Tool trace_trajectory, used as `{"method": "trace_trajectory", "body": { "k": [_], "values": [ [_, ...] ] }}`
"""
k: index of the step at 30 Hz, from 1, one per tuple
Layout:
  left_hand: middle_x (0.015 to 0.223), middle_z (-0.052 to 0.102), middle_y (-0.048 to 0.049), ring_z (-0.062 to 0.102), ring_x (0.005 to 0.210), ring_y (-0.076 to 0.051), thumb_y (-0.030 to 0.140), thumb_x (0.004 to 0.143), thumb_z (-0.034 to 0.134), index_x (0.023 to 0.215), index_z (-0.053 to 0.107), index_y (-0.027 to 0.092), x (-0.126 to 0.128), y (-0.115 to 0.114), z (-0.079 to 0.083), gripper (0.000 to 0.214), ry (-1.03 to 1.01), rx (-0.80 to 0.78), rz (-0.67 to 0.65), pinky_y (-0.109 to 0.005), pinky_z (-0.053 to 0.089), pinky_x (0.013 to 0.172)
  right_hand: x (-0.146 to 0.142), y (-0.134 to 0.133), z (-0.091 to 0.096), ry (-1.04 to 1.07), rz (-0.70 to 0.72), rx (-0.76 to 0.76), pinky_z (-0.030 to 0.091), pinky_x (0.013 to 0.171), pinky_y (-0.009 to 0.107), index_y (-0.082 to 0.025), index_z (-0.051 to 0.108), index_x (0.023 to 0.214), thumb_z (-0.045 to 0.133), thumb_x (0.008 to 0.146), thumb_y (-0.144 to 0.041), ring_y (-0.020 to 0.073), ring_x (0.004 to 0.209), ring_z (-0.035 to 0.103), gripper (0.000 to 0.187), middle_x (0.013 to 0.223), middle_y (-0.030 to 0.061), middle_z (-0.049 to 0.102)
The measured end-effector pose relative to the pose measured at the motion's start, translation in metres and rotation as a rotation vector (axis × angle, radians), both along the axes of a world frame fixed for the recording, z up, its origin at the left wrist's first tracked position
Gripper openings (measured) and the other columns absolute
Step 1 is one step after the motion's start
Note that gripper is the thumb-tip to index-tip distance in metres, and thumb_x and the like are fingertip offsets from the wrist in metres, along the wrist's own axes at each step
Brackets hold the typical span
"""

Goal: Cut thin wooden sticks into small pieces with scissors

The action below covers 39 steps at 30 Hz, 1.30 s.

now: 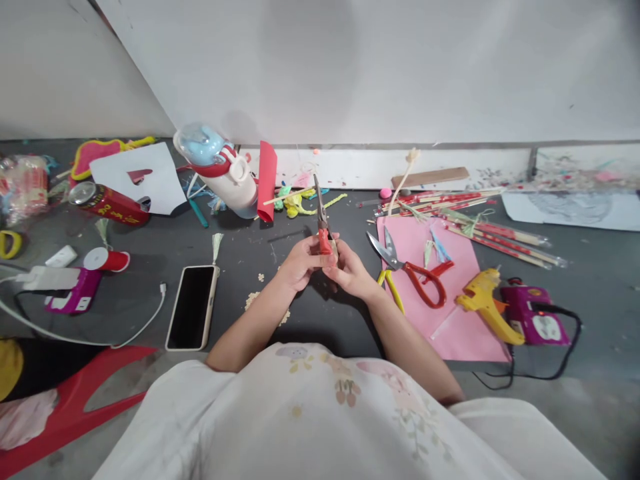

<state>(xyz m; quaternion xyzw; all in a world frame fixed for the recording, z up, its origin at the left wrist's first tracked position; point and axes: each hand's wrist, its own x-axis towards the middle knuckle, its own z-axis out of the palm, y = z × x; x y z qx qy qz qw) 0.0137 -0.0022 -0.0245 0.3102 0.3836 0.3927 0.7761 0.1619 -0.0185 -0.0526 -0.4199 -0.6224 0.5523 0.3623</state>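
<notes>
Both my hands meet over the dark table at the centre of the head view. Between them stands a pair of long-nose pliers (322, 217) with red handles, its grey jaws pointing away from me toward the wall. My left hand (300, 265) is closed around the handles. My right hand (354, 270) is closed too, fingers and thumb pressed against the handle end. Something small and tan shows at the right fingertips, too small to name. Beige crumb-like bits (251, 300) lie beside my left forearm.
To the right, red-handled shears (425, 283) and a yellow glue gun (483, 300) rest on pink paper (463, 250). Wrapped sticks (500, 237) lie behind. On the left are a phone (192, 308), a bottle (227, 180), a can (110, 203) and a thread spool (107, 260).
</notes>
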Motion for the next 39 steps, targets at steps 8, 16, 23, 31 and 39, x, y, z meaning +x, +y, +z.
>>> {"method": "trace_trajectory", "body": {
  "k": [8, 16, 23, 31, 39],
  "values": [
    [0.083, 0.067, -0.0012, 0.062, 0.074, -0.013, 0.022, 0.050, 0.084, 0.105, 0.066, 0.018, 0.000, -0.001, 0.001, 0.058, 0.005, 0.008, 0.009, -0.027, 0.048, 0.072, 0.001, -0.001, 0.002, 0.020, 0.009, -0.005, 0.042, 0.053, 0.026, -0.020, 0.044, 0.098, 0.057, 0.079, -0.052, 0.0110, 0.060, 0.045, 0.039, 0.074, -0.0017, 0.046],
    [0.091, 0.068, -0.0042, 0.063, 0.083, -0.017, 0.029, 0.054, 0.084, 0.105, 0.065, 0.017, -0.003, 0.000, 0.009, 0.056, 0.082, 0.067, -0.047, -0.029, 0.047, 0.078, -0.004, -0.003, 0.003, 0.003, -0.029, -0.012, 0.044, 0.057, 0.027, -0.020, 0.044, 0.098, 0.059, 0.077, -0.049, 0.0132, 0.065, 0.048, 0.039, 0.075, -0.0007, 0.048],
    [0.103, 0.066, -0.0075, 0.063, 0.092, -0.018, 0.032, 0.061, 0.080, 0.109, 0.059, 0.018, -0.041, 0.006, 0.033, 0.055, 0.580, 0.450, 0.050, -0.034, 0.049, 0.088, -0.008, -0.003, 0.008, -0.092, -0.083, -0.041, 0.041, 0.057, 0.026, -0.019, 0.043, 0.100, 0.062, 0.075, -0.044, 0.0121, 0.063, 0.048, 0.041, 0.075, -0.0014, 0.050],
    [0.101, 0.066, -0.0062, 0.058, 0.102, -0.019, 0.024, 0.084, 0.054, 0.100, 0.063, 0.021, -0.068, 0.012, 0.041, 0.019, 1.427, 1.057, 0.476, -0.034, 0.044, 0.095, -0.012, -0.007, 0.016, -0.213, 0.135, -0.019, 0.036, 0.055, 0.023, -0.020, 0.039, 0.096, 0.067, 0.069, -0.042, 0.0090, 0.056, 0.042, 0.044, 0.070, -0.0056, 0.043],
    [0.092, 0.069, -0.0025, 0.064, 0.083, -0.013, 0.024, 0.085, 0.052, 0.097, 0.063, 0.020, -0.068, 0.012, 0.026, 0.017, 1.346, 0.952, 0.496, -0.024, 0.049, 0.081, -0.009, -0.009, 0.019, -0.219, 0.192, 0.025, 0.035, 0.055, 0.023, -0.020, 0.040, 0.099, 0.068, 0.069, -0.038, 0.0086, 0.058, 0.039, 0.045, 0.073, -0.0046, 0.042]
  ]
}}
